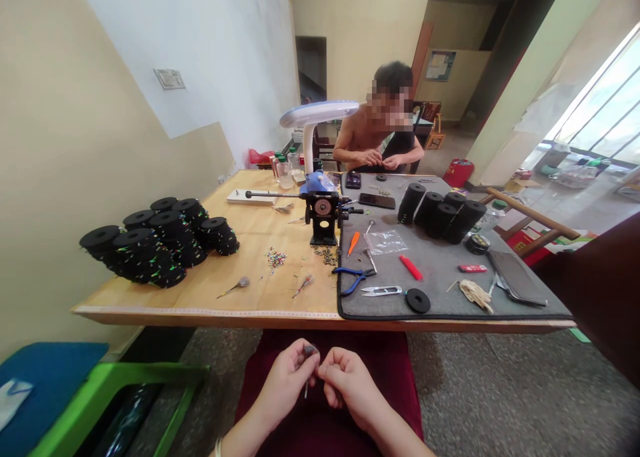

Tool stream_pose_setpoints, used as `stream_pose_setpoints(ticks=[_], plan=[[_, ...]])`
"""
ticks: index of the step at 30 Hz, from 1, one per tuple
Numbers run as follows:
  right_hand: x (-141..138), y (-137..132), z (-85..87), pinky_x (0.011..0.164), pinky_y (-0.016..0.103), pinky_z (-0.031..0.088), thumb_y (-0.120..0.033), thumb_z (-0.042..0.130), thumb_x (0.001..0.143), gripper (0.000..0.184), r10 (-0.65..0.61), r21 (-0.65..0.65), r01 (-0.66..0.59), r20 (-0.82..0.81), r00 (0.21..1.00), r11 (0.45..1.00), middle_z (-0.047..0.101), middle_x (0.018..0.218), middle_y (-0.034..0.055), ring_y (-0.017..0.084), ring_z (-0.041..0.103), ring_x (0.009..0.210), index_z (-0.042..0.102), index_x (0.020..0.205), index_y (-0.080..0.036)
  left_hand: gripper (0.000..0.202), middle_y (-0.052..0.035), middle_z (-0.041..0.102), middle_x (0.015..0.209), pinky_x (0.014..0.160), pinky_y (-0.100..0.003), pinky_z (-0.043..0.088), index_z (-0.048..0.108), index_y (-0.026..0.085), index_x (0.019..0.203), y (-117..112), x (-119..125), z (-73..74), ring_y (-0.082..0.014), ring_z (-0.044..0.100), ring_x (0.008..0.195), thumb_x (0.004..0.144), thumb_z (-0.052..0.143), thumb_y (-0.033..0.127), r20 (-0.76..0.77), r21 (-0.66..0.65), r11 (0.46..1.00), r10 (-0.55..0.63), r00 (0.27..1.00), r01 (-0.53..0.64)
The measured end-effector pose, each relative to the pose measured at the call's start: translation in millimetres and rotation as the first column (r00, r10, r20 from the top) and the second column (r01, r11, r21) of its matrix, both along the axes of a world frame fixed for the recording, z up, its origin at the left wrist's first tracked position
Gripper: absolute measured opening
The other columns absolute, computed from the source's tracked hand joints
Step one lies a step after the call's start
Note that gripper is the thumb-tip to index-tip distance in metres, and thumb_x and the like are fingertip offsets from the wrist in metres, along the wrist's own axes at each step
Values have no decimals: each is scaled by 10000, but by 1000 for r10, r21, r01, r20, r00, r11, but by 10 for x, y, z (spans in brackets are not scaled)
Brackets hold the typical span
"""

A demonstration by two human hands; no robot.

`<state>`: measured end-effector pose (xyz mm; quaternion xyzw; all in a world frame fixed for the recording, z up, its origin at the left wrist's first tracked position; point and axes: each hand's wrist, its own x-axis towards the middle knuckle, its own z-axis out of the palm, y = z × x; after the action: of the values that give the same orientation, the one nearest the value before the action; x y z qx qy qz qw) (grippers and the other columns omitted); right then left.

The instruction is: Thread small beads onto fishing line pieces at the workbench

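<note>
Above the dark red cloth over my lap, my left hand point(294, 371) is closed on a small grey bulb-shaped piece point(311, 349) with a thin pale stem. The stem sticks out below the fingers. Close beside it, almost touching, my right hand point(346, 381) has thumb and forefinger pinched together. Whatever lies between those fingertips is too small to make out. On the wooden table point(185, 297) ahead lies a similar grey-headed piece with a thin stem point(242, 283). Another such piece point(303, 285) rests to its right, near a pile of small coloured beads point(275, 259).
Black foam spools point(150, 237) stand at left, more point(440, 213) on the grey mat point(390, 270). A black winding device point(323, 217) and lamp point(320, 113) stand mid-table. Pliers point(354, 280), snips point(381, 291) and a flat spool point(418, 301) lie near the edge. A person point(380, 123) sits opposite.
</note>
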<state>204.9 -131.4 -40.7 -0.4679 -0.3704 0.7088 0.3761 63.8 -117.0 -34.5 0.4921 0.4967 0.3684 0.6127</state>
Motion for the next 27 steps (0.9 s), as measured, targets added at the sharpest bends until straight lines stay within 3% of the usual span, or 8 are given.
stream_pose_setpoints(ticks=[15, 27], plan=[[12, 16, -22, 336, 160, 183, -410, 643, 712, 282, -46, -10, 46, 10, 999, 999, 507, 361, -80, 35, 327, 285, 504, 653, -171, 300, 46, 526, 569, 507, -227, 397, 511, 185, 680, -13, 18, 55, -111, 505, 502, 760, 633, 448, -60, 48, 999, -19, 998, 22], [22, 48, -85, 360, 168, 246, -573, 652, 685, 428, -74, 50, 70, 68, 995, 996, 534, 397, -70, 49, 370, 312, 470, 700, -186, 260, 18, 567, 582, 519, -229, 400, 529, 185, 682, -45, 5, 54, -121, 507, 522, 803, 602, 403, -108, 114, 990, -67, 992, 80]])
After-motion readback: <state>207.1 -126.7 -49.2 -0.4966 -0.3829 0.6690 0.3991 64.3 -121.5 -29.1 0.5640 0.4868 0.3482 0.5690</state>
